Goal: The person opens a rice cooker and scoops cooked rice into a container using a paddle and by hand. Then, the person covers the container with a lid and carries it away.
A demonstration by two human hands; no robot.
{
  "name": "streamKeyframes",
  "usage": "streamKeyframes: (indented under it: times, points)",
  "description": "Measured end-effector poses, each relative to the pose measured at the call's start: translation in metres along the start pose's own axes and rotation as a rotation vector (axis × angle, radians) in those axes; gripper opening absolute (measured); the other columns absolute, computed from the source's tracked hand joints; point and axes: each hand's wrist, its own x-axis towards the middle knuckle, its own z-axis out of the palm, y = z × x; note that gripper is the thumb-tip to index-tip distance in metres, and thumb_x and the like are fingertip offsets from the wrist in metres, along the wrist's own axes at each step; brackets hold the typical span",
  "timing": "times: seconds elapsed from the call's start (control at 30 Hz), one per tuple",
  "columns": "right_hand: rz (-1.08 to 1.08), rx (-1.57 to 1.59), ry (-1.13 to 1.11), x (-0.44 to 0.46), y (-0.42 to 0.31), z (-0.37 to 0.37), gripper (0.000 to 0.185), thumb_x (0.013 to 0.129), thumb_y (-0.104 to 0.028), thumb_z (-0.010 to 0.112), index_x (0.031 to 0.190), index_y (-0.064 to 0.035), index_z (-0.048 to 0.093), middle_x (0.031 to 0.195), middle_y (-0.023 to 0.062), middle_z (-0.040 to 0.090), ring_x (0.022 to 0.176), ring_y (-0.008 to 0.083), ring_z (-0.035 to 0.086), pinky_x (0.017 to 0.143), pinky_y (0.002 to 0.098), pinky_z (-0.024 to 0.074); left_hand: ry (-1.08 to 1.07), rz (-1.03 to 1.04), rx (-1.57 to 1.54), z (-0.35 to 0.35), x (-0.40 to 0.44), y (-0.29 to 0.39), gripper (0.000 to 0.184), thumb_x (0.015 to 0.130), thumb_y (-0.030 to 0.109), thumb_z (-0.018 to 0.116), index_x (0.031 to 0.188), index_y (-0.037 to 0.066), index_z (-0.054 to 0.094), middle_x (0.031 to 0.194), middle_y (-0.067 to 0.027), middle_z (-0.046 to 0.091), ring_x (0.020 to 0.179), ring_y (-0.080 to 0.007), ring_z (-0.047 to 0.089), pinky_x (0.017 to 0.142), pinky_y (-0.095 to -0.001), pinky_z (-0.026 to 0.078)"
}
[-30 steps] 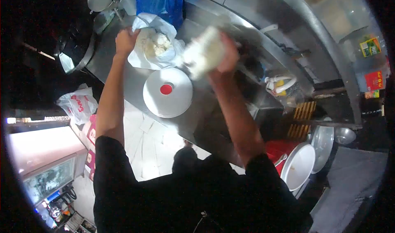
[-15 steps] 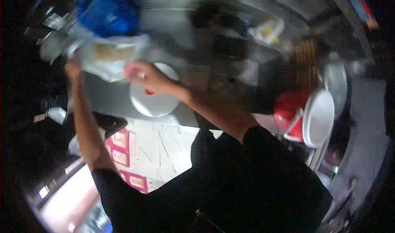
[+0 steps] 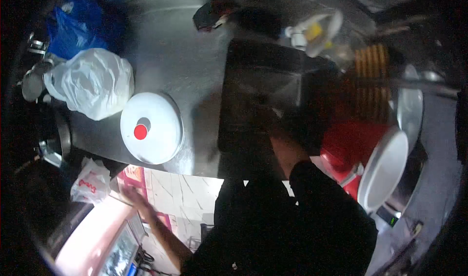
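On the steel counter, a white plastic bag point(image 3: 100, 83) stands bunched up, its contents hidden. Touching or nearly touching it is a round white lid point(image 3: 158, 122) with a red knob. My left hand point(image 3: 130, 195) hangs low on the left, away from the counter and near a white bag with red print point(image 3: 91, 183); its fingers are smeared and dim. The right forearm point(image 3: 288, 151) reaches into the dark sink point(image 3: 258, 81), where the right hand is lost in shadow.
A blue bag point(image 3: 75, 29) stands at the back left. On the right are a red bucket point(image 3: 348, 147), a white basin point(image 3: 385, 171) and a wooden rack point(image 3: 371, 76). A bottle point(image 3: 297, 37) lies behind the sink. Pans are at the far left.
Both hands have left the white bag, which now sits bunched up. My left hand has dropped toward the lower left; the right arm has swung right into the sink. The view has shifted right.
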Motion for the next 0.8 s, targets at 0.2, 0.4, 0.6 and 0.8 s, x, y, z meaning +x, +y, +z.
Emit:
streamKeyframes:
  times: [0.2, 0.4, 0.6, 0.8]
  points:
    - [-0.014, -0.100, 0.044, 0.015, 0.007, 0.049, 0.055, 0.090, -0.019, 0.068, 0.136, -0.0043, 0.041, 0.123, 0.0147, 0.057, 0.108, 0.0205, 0.058, 0.086, 0.0322, 0.0501, -0.452, -0.706, 0.864, -0.072, -0.320, -0.061, 0.029, 0.098, 0.019, 0.050, 0.123, 0.008, 0.061, 0.123, -0.0153, 0.052, 0.114, -0.0291, 0.052, 0.099, -0.0388, 0.042]
    - [-0.029, 0.032, 0.121, 0.012, 0.032, 0.054, 0.064, 0.090, -0.022, 0.068, 0.141, -0.0035, 0.035, 0.126, 0.0171, 0.056, 0.111, 0.0236, 0.057, 0.090, 0.0341, 0.0492, 0.022, -0.259, 0.176, 0.012, -0.213, 0.099, 0.028, 0.093, 0.020, 0.061, 0.112, -0.001, 0.062, 0.095, -0.0020, 0.060, 0.091, -0.0174, 0.057, 0.084, -0.0303, 0.047]
    - [0.011, 0.577, 0.180, 0.004, 0.001, 0.008, 0.072, 0.090, -0.024, 0.068, 0.146, -0.0028, 0.029, 0.128, 0.0195, 0.055, 0.114, 0.0268, 0.057, 0.093, 0.0359, 0.0483, 0.058, 0.686, 0.444, 0.145, 0.007, 0.380, 0.057, 0.080, 0.011, 0.075, 0.132, 0.000, 0.054, 0.140, -0.0172, 0.048, 0.133, -0.0289, 0.045, 0.112, -0.0413, 0.033]
    - [-0.310, 1.192, -0.092, -0.101, -0.208, -0.158, 0.077, 0.087, -0.021, 0.070, 0.147, -0.0037, 0.026, 0.132, 0.0177, 0.048, 0.118, 0.0278, 0.052, 0.097, 0.0393, 0.0470, -0.054, 0.819, 0.487, 0.244, 0.145, 0.392, 0.043, 0.078, 0.030, 0.077, 0.104, -0.002, 0.064, 0.098, -0.0248, 0.066, 0.094, -0.0406, 0.064, 0.083, -0.0452, 0.050]
